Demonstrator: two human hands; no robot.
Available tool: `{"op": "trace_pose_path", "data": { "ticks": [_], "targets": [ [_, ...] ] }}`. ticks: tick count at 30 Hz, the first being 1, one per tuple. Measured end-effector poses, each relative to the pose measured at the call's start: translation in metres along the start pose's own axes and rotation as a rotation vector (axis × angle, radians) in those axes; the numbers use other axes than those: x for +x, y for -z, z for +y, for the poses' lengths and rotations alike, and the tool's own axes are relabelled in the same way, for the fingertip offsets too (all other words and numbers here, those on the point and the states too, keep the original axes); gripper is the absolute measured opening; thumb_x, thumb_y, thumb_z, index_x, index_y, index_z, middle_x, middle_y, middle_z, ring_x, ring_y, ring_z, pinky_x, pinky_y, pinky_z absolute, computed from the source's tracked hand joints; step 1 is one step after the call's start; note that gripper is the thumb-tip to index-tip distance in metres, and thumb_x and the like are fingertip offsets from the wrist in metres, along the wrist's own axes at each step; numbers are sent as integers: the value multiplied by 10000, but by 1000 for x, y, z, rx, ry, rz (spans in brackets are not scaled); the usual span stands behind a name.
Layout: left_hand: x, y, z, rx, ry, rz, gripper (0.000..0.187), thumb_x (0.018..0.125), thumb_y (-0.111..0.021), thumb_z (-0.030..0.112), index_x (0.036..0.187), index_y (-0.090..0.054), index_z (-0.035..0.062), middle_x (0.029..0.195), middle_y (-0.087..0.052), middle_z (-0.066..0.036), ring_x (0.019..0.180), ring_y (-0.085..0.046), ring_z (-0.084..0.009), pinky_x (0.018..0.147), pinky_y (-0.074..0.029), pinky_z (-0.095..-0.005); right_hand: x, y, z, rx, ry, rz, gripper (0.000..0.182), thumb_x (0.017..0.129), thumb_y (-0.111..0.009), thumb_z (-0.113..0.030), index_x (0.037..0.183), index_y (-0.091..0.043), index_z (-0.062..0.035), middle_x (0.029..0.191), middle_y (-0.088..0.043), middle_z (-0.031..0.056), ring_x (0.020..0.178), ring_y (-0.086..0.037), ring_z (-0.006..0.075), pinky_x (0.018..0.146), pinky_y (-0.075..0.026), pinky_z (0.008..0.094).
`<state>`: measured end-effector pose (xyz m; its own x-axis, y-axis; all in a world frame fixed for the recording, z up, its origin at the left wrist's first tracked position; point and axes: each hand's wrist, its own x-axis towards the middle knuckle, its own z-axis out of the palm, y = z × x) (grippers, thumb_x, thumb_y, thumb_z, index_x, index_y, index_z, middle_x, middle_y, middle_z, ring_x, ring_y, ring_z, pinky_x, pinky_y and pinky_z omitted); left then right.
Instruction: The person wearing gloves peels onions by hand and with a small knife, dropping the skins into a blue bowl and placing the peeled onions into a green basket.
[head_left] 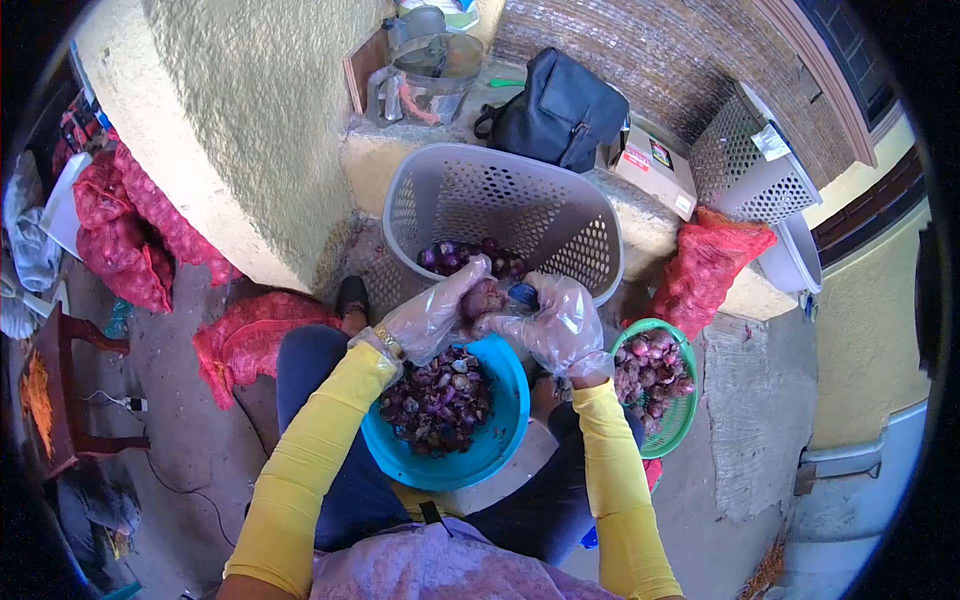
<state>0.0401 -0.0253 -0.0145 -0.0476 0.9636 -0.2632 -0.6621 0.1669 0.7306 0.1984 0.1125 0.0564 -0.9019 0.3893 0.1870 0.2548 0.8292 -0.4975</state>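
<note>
My left hand (pixel 432 312), in a clear plastic glove, is closed round a reddish onion (pixel 483 303). Close beside it, my right hand (pixel 560 328), gloved too, grips a small tool with a dark blue part (pixel 522 294) against the onion's right side. Under my hands a blue basin (pixel 510 400) holds onion skins and scraps (pixel 438 400). Beyond them stands a tall grey perforated basket (pixel 500 165) with purple onions (pixel 450 257) at its bottom. To the right, a green colander (pixel 686 410) contains unpeeled onions (pixel 652 368).
Red mesh sacks lie at the left (pixel 260 340) and right (pixel 705 270). A black backpack (pixel 560 108), a cardboard box (pixel 650 168) and a clear container (pixel 430 85) sit on the ledge. A wooden stool (pixel 65 390) and cables are at the far left.
</note>
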Motion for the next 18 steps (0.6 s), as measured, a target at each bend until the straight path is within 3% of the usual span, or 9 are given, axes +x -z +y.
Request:
{"op": "trace_pose_path", "data": {
  "ticks": [10,16,18],
  "targets": [
    [5,1,-1,-15,-9,-57,567,1089,-475,550,1421,-594,106,1317,-707,-42,1081,-700,-133,845,-588,-312,0,1,1,58,0,26,624,686,-916,-548,1026,-785,-41,885,-743,222,856,-731,410,785,-570,470],
    [3,-6,3,53,-11,69,626,1081,-449,615,1395,-631,106,1236,-736,-32,1046,-691,-100,782,-558,-262,0,-4,5,91,30,51,588,695,-944,-452,1080,-775,-41,932,-756,203,871,-734,401,781,-567,444],
    [1,-16,5,32,-77,104,681,1093,-395,632,1384,-652,73,1067,-732,6,796,-625,-58,642,-484,-218,0,-9,10,115,34,60,586,704,-941,-443,1098,-775,-43,953,-762,203,883,-739,397,792,-570,438]
  ]
}}
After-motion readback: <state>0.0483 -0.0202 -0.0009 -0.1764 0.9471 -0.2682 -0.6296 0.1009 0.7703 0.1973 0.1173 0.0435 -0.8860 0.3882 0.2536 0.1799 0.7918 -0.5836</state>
